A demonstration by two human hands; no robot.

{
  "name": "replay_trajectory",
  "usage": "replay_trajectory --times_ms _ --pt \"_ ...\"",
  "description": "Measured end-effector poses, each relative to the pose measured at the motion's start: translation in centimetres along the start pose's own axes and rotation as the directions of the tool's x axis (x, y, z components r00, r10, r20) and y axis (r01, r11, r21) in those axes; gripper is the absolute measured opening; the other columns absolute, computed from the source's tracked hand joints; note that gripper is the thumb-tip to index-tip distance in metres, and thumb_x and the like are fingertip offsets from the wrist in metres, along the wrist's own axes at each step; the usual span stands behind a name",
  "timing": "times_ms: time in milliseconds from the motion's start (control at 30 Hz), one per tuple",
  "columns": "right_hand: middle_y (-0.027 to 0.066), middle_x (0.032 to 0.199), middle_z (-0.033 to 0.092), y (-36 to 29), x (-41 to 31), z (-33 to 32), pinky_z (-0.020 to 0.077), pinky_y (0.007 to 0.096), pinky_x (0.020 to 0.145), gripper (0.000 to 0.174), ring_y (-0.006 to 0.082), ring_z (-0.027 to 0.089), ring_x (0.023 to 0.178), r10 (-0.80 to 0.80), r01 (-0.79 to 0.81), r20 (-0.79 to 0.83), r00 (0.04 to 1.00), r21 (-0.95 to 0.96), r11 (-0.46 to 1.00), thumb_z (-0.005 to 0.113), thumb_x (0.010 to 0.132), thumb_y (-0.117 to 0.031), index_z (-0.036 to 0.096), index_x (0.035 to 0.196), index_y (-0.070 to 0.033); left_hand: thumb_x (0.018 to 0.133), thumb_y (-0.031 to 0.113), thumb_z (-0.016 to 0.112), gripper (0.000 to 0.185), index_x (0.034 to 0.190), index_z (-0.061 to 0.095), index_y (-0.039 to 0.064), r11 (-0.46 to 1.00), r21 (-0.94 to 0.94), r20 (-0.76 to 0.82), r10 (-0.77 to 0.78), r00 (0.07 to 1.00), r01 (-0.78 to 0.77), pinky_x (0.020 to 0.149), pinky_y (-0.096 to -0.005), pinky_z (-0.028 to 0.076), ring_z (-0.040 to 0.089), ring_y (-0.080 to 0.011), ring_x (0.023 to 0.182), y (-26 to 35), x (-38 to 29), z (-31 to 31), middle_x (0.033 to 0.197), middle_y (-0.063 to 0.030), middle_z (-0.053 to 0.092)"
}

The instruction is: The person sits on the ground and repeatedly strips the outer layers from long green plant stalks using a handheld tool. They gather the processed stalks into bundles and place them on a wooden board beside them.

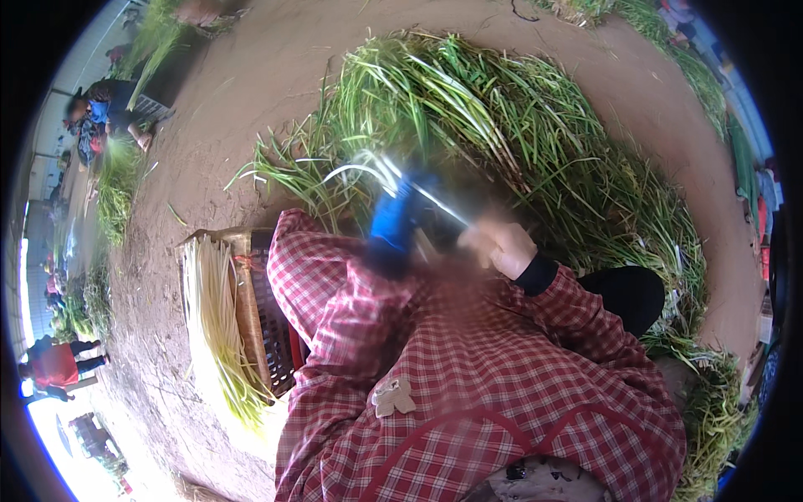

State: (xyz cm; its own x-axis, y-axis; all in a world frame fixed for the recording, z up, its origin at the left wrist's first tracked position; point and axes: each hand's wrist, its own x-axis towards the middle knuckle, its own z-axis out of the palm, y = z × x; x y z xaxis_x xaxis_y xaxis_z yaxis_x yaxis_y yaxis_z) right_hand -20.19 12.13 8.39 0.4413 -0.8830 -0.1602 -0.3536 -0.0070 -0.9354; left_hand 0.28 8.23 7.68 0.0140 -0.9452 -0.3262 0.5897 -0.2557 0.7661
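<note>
My left hand [394, 219], in a blue glove, is closed around pale, thin plant stalks [367, 169] whose ends curve out to the upper left. One straight white stalk [444, 206] runs from the glove to my bare right hand [499, 243], which is curled at its lower end; motion blur hides the fingertips. Beyond both hands lies a large heap of long green leafy stalks [533, 113]. Peeled, pale yellow-green stalks [213, 314] lie bundled on the basket [251, 314] by my left knee.
Brown ground [263, 69] surrounds the heap. More greens [709, 420] lie at the lower right. At the upper left a person [110, 103] bends beside another pile of greens [118, 188]. A person in red [56, 364] is farther off at the left edge.
</note>
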Motion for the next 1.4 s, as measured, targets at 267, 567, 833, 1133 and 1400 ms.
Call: replay_trajectory --times_ms 267,567,833,1133,1400 --pt "0.0098 0.08 0.065 8.4 15.3 2.8 0.0488 0.0357 0.066 0.04 0.0227 0.061 0.073 0.236 -0.268 -0.17 0.957 -0.193 0.944 0.051 0.088 -0.041 0.062 0.089 -0.003 0.092 0.021 0.053 0.03 0.119 0.051 0.009 0.893 -0.178 -0.079 0.405 0.911 -0.412 0.047 -0.0199 0.036 0.045 -0.0076 0.052 4.2 -1.1 -1.9 0.082 -0.0013 0.059" --pt "0.0127 0.1 0.063 20.1 23.4 6.7 0.0498 0.037 0.078 0.034 0.0235 0.062 0.09 0.16 -0.184 -0.09 0.983 -0.432 0.883 0.061 0.084 -0.029 0.059 0.103 -0.001 0.092 0.023 0.051 0.022 0.113 0.056 0.019 0.854 -0.51 -0.271 -0.267 0.925 0.097 0.044 -0.0208 0.031 0.036 -0.006 0.046 1.2 6.7 -4.6 0.091 0.0016 0.064" --pt "0.0094 0.088 0.063 21.6 21.0 8.8 0.0495 0.0344 0.072 0.021 0.0178 0.06 0.077 0.09 -0.056 0.141 0.986 -0.232 0.971 0.06 0.088 -0.018 0.06 0.099 -0.001 0.088 0.014 0.056 0.029 0.116 0.053 0.015 0.942 -0.283 -0.301 -0.267 0.915 0.182 0.042 -0.0216 0.029 0.035 -0.0068 0.046 -2.5 9.0 -3.2 0.101 0.0004 0.066" --pt "0.0109 0.091 0.063 12.0 8.8 4.2 0.0517 0.0328 0.07 0.022 0.0182 0.06 0.076 0.279 -0.36 0.228 0.933 0.532 0.767 0.054 0.089 -0.006 0.057 0.108 0.005 0.079 0.026 0.07 0.027 0.1 0.066 0.008 0.842 0.459 -0.377 -0.103 0.921 0.282 0.041 -0.0232 0.031 0.041 -0.0078 0.044 -8.9 12.7 -10.1 0.073 0.0016 0.063" --pt "0.0166 0.109 0.06 18.1 11.0 5.4 0.0466 0.0284 0.082 0.04 0.0224 0.061 0.093 0.059 -0.054 0.058 0.997 -0.092 0.994 0.067 0.083 -0.016 0.054 0.113 0.007 0.076 0.016 0.073 0.021 0.093 0.066 0.006 0.89 0.352 -0.2 -0.23 0.952 0.289 0.041 -0.0239 0.036 0.047 -0.0095 0.045 -9.6 9.3 -5.9 0.068 -0.0007 0.062"
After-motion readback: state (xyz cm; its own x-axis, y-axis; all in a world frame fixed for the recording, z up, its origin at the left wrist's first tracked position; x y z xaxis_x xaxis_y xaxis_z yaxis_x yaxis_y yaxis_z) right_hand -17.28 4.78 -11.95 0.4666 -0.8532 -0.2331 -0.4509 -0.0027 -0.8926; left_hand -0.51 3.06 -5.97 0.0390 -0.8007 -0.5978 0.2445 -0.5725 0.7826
